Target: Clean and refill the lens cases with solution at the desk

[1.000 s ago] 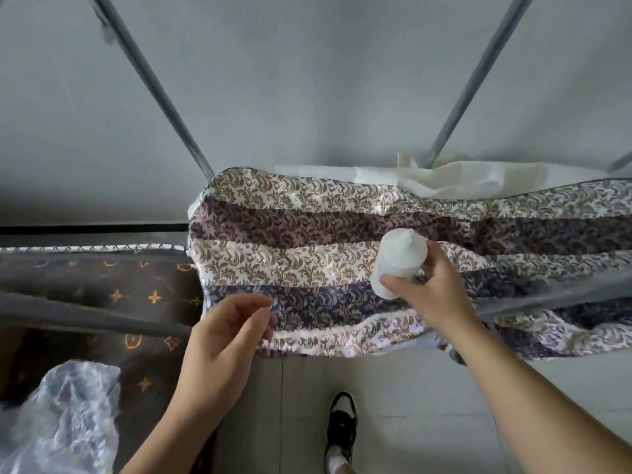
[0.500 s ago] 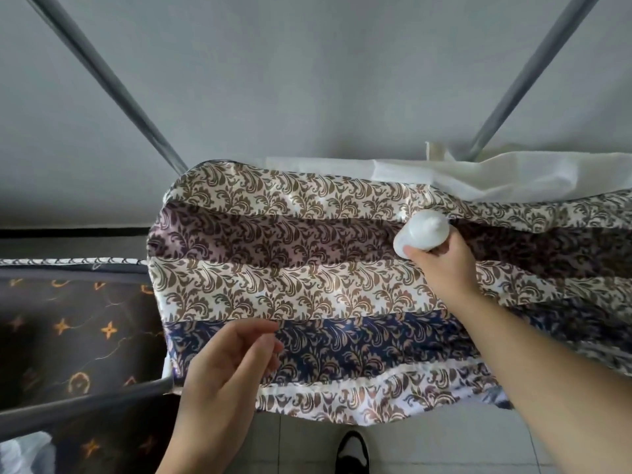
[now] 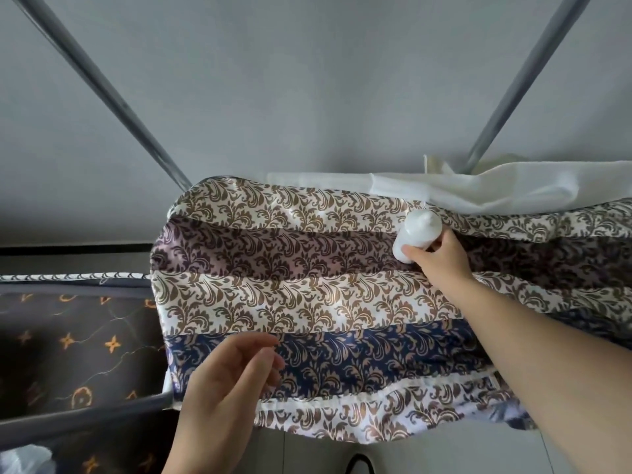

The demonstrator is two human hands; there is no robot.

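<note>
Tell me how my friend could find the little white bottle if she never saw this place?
Look for the big striped cloth with leafy swirls draped across the middle. Follow the right hand to the cloth's far edge, just below the plain white sheet. The bottle in its grip is small, smooth and plain white, the only unpatterned thing against the swirls.

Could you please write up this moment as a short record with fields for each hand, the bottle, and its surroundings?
right hand: right hand grips a white bottle, arm stretched forward
bottle: small, white, capped, tilted, held over the far part of the patterned cloth
left hand: left hand holds nothing, fingers loosely curled, above the cloth's near edge
cloth: striped leaf-print, draped; a white sheet lies behind it
frame: two grey poles slant up in front of the wall
lens cases: not in view
</note>
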